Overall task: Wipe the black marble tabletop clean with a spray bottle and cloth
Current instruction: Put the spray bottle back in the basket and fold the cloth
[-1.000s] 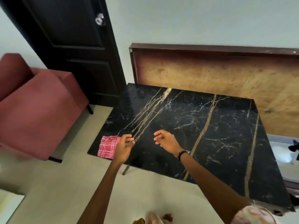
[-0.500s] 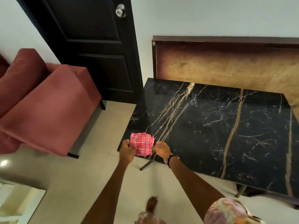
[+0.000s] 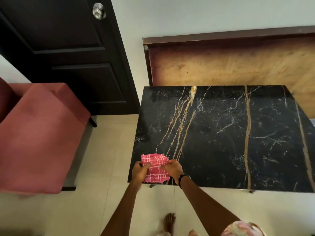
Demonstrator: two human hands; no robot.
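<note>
The black marble tabletop (image 3: pixel 221 138), veined in gold and white, fills the right half of the view. A pink checked cloth (image 3: pixel 156 167) is at its near left corner. My left hand (image 3: pixel 140 172) grips the cloth's left side and my right hand (image 3: pixel 172 168) pinches its right edge, both over the table's corner. A black band is on my right wrist. No spray bottle is in view.
A red upholstered armchair (image 3: pixel 39 138) stands left of the table across a strip of tiled floor. A dark door (image 3: pixel 68 48) is behind it. A wooden board (image 3: pixel 230 63) leans on the wall behind the table. My bare foot (image 3: pixel 169 222) is on the floor below.
Both hands went from empty above the table to gripping the cloth at the near left corner. The cloth now hangs partly unfolded between them. The camera has swung to face the table squarely.
</note>
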